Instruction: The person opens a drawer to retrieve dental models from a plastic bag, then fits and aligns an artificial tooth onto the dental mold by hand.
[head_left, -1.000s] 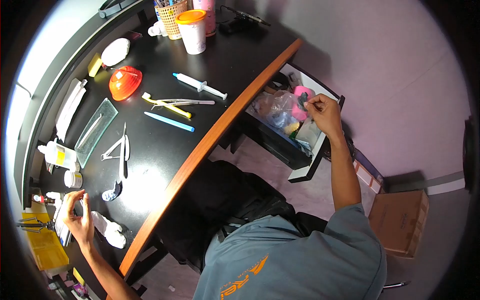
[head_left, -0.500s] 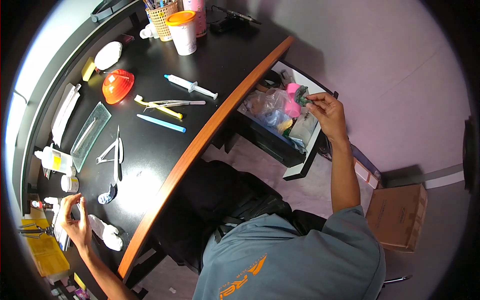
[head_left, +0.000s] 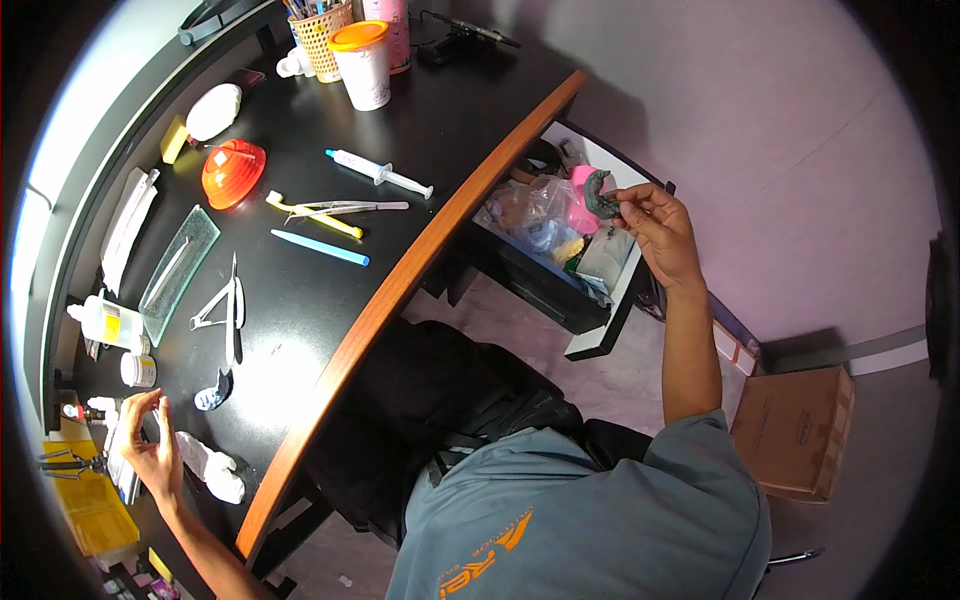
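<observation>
At 8 o'clock, close to the person, the left hand [head_left: 150, 455] is raised near the counter [head_left: 450, 130], its thumb and finger bent toward each other; I cannot tell if something is between them. Its pose is nearly the same as one second ago. At 2 o'clock, the fingers of the right hand [head_left: 660, 232] pinch the edge of a dark green curved piece [head_left: 597, 202]. This piece is over the open drawer [head_left: 598, 338], before a pink thing [head_left: 579, 216]. Compared with one second ago, it shows more of its curve to the camera, so I judge its shape is now easier to inspect. Farther, at 11 o'clock, the syringe [head_left: 378, 172] lies untouched.
</observation>
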